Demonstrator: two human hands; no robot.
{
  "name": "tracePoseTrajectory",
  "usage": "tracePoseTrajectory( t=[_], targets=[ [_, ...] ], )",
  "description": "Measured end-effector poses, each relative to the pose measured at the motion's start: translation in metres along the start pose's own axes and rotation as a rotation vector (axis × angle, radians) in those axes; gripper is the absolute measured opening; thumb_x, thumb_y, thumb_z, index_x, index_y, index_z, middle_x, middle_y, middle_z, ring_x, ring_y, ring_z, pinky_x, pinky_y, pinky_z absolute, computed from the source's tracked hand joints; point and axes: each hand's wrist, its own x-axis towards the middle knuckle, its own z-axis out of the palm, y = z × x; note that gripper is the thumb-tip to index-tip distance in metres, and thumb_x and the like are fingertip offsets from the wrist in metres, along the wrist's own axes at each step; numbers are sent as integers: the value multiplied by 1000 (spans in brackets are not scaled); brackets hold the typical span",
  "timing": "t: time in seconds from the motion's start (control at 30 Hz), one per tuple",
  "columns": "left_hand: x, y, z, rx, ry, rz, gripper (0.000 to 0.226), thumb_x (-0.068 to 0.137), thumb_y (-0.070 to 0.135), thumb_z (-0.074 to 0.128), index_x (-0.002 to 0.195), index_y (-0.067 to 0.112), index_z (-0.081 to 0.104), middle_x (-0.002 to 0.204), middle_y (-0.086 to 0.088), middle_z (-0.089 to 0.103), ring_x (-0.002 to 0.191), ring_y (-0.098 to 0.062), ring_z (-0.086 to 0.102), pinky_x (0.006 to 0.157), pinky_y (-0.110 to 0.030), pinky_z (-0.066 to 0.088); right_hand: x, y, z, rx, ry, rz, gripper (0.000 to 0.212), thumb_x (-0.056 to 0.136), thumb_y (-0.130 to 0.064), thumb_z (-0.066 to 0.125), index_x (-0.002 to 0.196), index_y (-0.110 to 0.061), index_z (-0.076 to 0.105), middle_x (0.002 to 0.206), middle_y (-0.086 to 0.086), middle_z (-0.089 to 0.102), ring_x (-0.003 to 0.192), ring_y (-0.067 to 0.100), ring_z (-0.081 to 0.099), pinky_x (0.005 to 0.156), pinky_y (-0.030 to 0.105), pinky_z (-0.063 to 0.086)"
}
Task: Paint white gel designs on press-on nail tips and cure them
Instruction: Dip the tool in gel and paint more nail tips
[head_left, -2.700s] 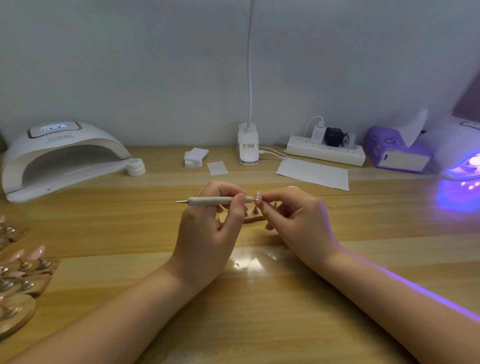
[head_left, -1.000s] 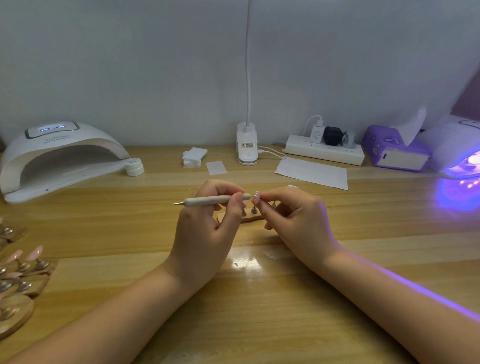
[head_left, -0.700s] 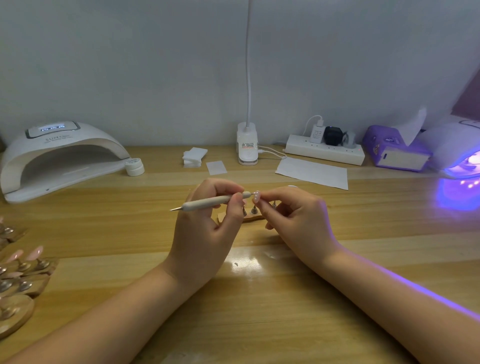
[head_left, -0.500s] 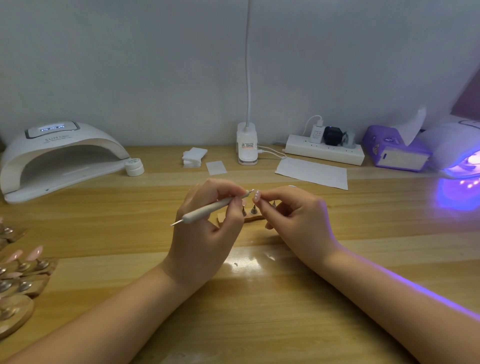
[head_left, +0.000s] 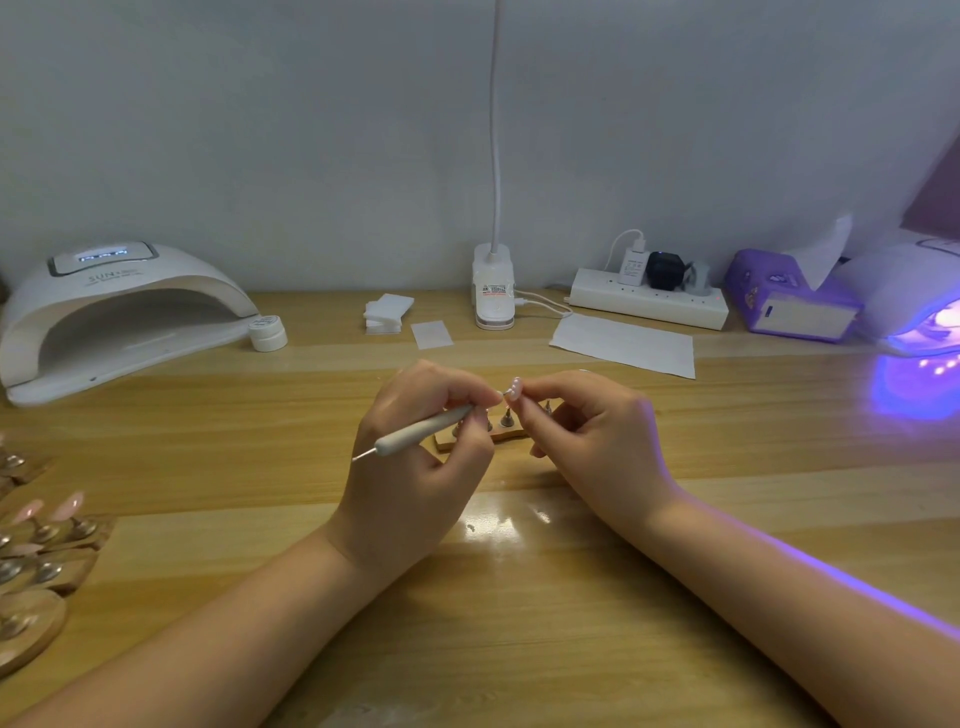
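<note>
My left hand (head_left: 415, 457) grips a slim white nail-art pen (head_left: 421, 430); its rear metal point sticks out down-left and its working tip meets a pale nail tip (head_left: 514, 387). My right hand (head_left: 592, 441) pinches that nail tip between thumb and fingers. Behind both hands a small wooden nail stand (head_left: 506, 431) with metal pegs lies on the wooden table (head_left: 519, 623), partly hidden. A small white gel jar (head_left: 267, 332) stands beside the white curing lamp (head_left: 114, 312) at the back left.
Wooden stands with pink nail tips (head_left: 47, 535) crowd the left edge. Along the wall are wipe pads (head_left: 387, 312), a desk lamp base (head_left: 493, 296), a power strip (head_left: 649, 301), white paper (head_left: 623, 345), a purple tissue box (head_left: 789, 301) and a lit purple curing lamp (head_left: 919, 312).
The pen in my left hand has tilted from level to slanting, its rear end dropping down-left. The working tip stays at the nail tip. My right hand has barely moved.
</note>
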Motion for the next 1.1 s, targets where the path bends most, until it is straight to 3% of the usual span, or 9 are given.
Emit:
tracePoseTrajectory(
  t=[0.2, 0.5, 0.67, 0.87, 1.1],
  targets=[
    [0, 0, 0, 3, -9, -6, 16, 83, 13, 53, 86, 6, 66, 82, -2, 64, 80, -18, 63, 72, -45, 51, 0, 0, 0, 0, 6, 4, 13, 85, -5, 71, 93, -15, 75, 83, -5, 71, 54, 14, 65, 56, 35, 54],
    [1, 2, -1, -39, 33, -29, 13, 88, 14, 53, 91, 8, 64, 83, -1, 64, 79, -18, 62, 71, -40, 51, 1, 5, 1, 10, 16, -3, 12, 87, -8, 70, 96, -15, 74, 81, -7, 71, 56, 10, 66, 56, 22, 53],
    [0, -2, -2, -6, 71, -23, 12, 94, 15, 50, 102, 12, 59, 91, -3, 64, 86, -19, 63, 75, -36, 52, 2, 5, 1, 58, 13, -49, 14, 89, -11, 68, 102, -14, 72, 80, 0, 72, 60, 14, 67, 57, 36, 57],
    [0, -9, -3, 21, 78, -55, 11, 94, 10, 52, 103, 14, 58, 92, -4, 63, 85, -17, 62, 76, -26, 50, 2, 3, 0, 64, 20, -42, 11, 89, -12, 68, 98, -13, 73, 80, 1, 71, 58, 15, 66, 56, 38, 55],
    [-1, -10, -2, 26, 67, -88, 13, 92, 10, 53, 101, 15, 59, 91, 0, 63, 87, -14, 61, 77, -29, 50, 3, 5, 1, -1, 41, 31, 9, 89, -20, 67, 95, -17, 73, 80, -2, 62, 62, 15, 60, 52, 41, 53]
  ],
)
